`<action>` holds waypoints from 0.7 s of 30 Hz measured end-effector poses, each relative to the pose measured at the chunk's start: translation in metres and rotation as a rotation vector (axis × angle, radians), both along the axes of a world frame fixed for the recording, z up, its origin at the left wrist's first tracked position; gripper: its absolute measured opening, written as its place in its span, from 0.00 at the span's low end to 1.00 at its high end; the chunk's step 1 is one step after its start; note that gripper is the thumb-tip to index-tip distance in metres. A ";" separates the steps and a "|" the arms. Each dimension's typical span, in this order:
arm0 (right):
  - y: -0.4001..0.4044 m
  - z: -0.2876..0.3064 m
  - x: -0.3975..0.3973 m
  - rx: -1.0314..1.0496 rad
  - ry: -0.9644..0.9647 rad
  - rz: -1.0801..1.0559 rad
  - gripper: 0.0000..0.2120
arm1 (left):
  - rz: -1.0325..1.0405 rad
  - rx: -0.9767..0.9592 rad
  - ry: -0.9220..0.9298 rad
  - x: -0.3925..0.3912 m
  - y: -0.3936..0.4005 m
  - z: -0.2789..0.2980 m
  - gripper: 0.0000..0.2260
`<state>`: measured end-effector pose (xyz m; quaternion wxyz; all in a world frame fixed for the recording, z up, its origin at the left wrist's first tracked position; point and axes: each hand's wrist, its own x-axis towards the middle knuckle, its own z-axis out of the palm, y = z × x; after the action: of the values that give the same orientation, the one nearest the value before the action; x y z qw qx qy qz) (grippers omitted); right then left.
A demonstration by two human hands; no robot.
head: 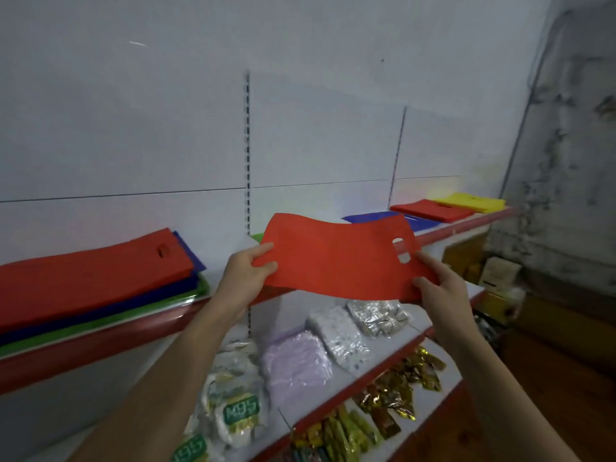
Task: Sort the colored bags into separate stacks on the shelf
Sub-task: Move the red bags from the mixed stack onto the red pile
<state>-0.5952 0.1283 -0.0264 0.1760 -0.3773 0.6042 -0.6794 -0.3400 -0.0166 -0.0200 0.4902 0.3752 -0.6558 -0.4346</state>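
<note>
In front of the top shelf (446, 232) we hold one red bag (336, 258) flat in the air, between our two hands, a little above the red edge of the shelf. Our left hand (248, 275) pinches the left end, thumb on top and fingers under it. Our right hand (440, 285) grips the right end near the cut-out handle hole, with the thumb below and the forefinger along the edge. We think both ends are held because the bag is thin and soft; it already sags in the middle, and one hand alone would let it fold.

At the left lies the mixed pile (96, 278), red on top, blue and green under it, so this is probably the unsorted source. To the right the sorted stacks lie in a row, apart from each other: the blue stack (423, 222), the red stack (433, 210), and the yellow stack (473, 201) at the far end. A bit of green (258, 237) shows behind the bag. In our judgement the bag belongs on the red stack, so keeping it flat helps to lay it evenly there.
</note>
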 end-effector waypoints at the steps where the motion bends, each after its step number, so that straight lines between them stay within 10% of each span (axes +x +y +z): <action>1: 0.008 -0.002 -0.017 0.011 0.011 -0.014 0.24 | -0.009 0.002 0.007 -0.020 0.004 -0.002 0.21; 21: 0.120 -0.005 -0.351 0.034 -0.065 -0.205 0.25 | -0.227 0.030 0.030 -0.373 0.072 -0.013 0.23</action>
<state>-0.9460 0.2482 -0.0309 0.1315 -0.2880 0.6450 -0.6955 -0.7131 0.0550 -0.0332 0.4421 0.2991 -0.6800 -0.5027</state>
